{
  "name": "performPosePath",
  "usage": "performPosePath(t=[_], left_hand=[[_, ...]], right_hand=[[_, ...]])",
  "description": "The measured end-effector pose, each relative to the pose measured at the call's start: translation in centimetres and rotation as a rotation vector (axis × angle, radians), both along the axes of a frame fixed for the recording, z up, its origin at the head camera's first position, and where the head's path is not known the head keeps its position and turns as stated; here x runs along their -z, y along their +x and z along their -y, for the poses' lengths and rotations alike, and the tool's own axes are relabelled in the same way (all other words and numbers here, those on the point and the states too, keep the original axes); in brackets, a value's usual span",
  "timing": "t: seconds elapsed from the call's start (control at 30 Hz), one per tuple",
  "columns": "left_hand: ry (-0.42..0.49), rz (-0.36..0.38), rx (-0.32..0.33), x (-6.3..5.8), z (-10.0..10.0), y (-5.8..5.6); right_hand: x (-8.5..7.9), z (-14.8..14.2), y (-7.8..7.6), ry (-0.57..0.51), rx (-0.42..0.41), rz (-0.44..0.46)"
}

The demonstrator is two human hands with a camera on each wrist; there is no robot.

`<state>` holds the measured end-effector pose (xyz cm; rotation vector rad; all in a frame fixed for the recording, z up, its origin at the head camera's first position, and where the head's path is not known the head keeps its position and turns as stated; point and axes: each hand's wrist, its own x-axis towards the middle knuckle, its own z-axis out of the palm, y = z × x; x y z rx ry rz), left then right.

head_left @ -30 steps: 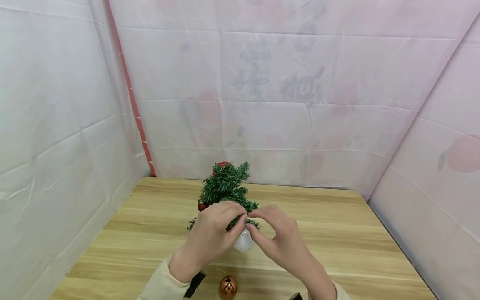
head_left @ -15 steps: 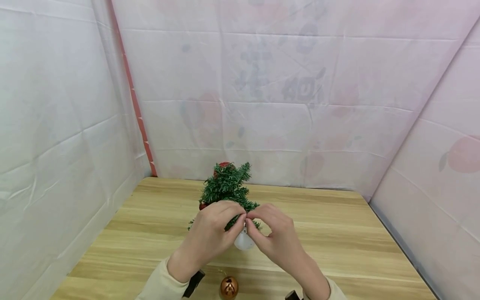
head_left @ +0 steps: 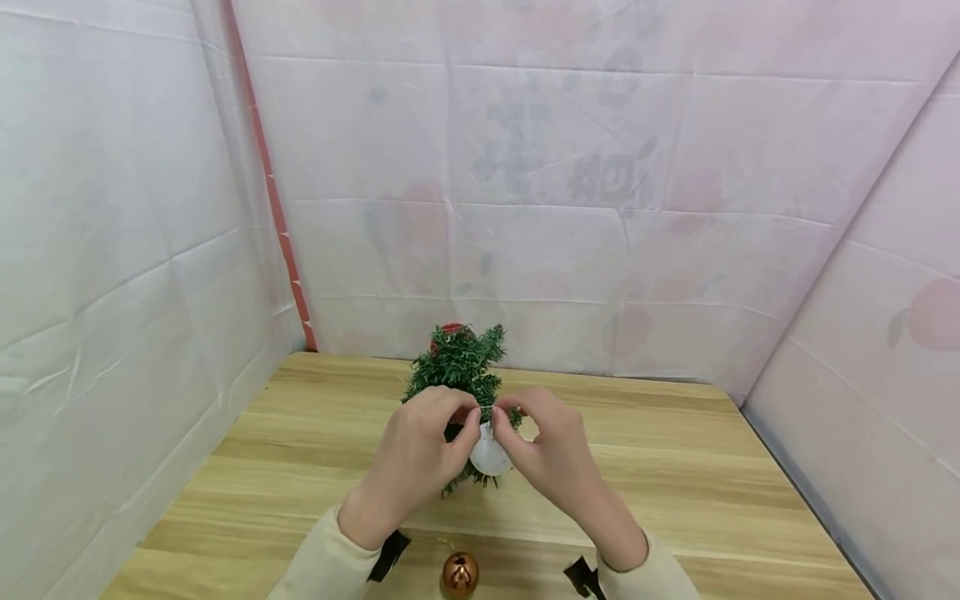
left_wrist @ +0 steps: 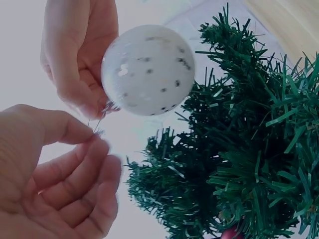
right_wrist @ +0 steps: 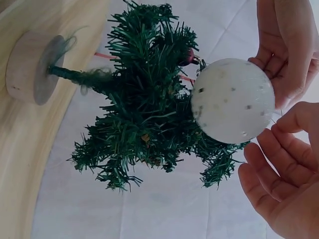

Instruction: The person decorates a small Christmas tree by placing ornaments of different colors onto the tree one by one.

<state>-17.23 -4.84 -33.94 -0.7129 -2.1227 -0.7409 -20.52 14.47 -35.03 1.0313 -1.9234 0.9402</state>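
- Head view: left hand [head_left: 416, 450] and right hand [head_left: 555, 442] face each other, thumb and forefinger of each pinching a thin string [head_left: 486, 407]. White bauble [head_left: 491, 454] hangs just below, between the hands, in front of the green tree [head_left: 457, 367]. Copper bauble [head_left: 460, 575] sits on the surface [head_left: 637, 467], nearer the person, apart from both hands. Best practice, I judge: level hands, string spread gently, no sudden tug.
- Left wrist view: left thumb and forefinger nip the string; right fingertips sit just beside the bauble's silver cap [left_wrist: 110, 105]. Knotted or not: too fine to tell. Light pinch advisable; pulling on the cap might work it loose.
- Right wrist view: white bauble lies just beside the fingertips, overlapping the branches; contact with the needles uncertain. Holding it slightly off them should prevent snagging.
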Motion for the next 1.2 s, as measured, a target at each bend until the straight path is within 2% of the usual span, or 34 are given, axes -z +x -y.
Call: performPosePath(t=[0.07,0.37,0.6,0.93,1.2], left_hand=[[0.015,0.000,-0.028,-0.1,-0.1,-0.4],[0.055,0.023,-0.155,-0.8,-0.6,-2.3],[0.069,0.013,-0.243,-0.8,-1.1,-3.1],[0.056,0.024,-0.344,-1.3,-1.6,-3.2],[0.038,0.040,-0.393,-1.4,-1.6,-2.9]], right_hand=[[-0.2,0.2,-0.4,0.001,0.007,0.007],[-1.5,1.2,-1.9,0.006,0.061,0.206],[-1.9,2.0,-2.8,-0.016,0.111,0.255],[-2.6,2.9,-3.2,0.003,0.170,0.371],[-2.9,3.3,-3.2,0.052,0.188,0.445]])
